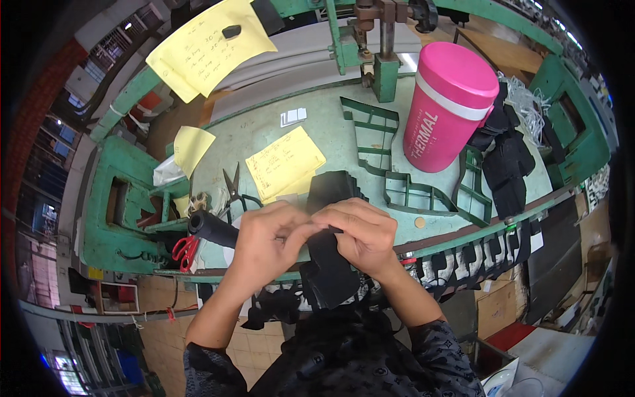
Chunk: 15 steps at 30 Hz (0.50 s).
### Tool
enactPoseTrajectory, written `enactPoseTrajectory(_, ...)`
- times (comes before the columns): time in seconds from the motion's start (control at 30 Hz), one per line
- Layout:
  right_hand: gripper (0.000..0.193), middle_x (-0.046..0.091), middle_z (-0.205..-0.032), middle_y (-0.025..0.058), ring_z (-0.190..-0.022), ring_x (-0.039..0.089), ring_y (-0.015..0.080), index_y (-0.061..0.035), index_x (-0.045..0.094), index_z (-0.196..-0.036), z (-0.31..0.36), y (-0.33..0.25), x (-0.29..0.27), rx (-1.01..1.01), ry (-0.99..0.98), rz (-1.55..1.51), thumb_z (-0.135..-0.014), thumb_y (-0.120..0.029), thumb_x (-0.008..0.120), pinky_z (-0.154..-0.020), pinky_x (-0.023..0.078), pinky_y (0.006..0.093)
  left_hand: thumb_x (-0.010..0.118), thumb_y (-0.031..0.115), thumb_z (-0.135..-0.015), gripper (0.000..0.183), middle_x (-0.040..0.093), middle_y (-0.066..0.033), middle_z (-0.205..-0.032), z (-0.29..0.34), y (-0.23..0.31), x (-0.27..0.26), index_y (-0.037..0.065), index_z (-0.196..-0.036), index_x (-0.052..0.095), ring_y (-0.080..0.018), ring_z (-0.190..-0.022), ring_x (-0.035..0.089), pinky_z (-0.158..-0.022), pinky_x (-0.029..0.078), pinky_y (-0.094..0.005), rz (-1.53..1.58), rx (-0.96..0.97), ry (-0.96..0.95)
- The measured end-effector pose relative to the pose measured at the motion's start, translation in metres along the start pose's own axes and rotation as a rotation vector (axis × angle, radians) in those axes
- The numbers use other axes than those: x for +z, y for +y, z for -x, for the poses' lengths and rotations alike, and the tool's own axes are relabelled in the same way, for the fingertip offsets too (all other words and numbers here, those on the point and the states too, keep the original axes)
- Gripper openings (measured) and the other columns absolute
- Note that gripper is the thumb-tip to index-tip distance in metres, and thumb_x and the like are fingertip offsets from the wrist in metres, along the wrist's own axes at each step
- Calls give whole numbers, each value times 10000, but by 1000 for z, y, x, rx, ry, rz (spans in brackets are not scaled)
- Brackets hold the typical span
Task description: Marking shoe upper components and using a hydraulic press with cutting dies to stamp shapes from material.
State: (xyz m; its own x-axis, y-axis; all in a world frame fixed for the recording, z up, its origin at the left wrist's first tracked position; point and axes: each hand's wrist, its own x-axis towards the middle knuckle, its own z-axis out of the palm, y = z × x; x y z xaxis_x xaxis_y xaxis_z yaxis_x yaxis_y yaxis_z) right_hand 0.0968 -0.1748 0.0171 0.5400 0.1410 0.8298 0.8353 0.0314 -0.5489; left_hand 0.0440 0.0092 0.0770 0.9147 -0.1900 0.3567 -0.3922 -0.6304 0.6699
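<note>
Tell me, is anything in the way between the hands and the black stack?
Nothing visible is. The left hand and right hand meet directly over the black stack. The pink jug stands off to the right, and the black scissors lie beyond the left hand. Just where the fingers touch is hard to see.

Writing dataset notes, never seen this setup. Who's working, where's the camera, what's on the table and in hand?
No robot here: these are a person's bare left hand and right hand. The one picture comes from a fisheye camera worn on the person's head, looking down, so straight edges bend. Both hands meet over stacked black pieces, fingertips close together; exactly what each one pinches is hidden. On the pale green table are a yellow sheet with handwriting, dark scissors, a black roll, green frames and a pink lidded jug.
</note>
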Motion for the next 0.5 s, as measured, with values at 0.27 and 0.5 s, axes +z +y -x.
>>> enactPoseTrajectory(0.27,300,764,-851,113,-768,742,258,24,785,-938,-2,7,3,27,0,-174,-694,152,667,-717,582,336,822,-41,-895,147,690,-33,-855,-1,-14,0,-31,-857,681,-67,-709,681,-612,517,-221,444,-195,-108)
enactPoseTrajectory(0.5,243,764,-820,97,-762,747,267,20,781,-892,2,19,0,-43,-21,-227,-692,122,687,-727,575,367,810,-82,-885,212,679,-67,-920,-8,-27,-4,-10,-819,621,-98,-828,678,-696,518,-236,622,-199,-237)
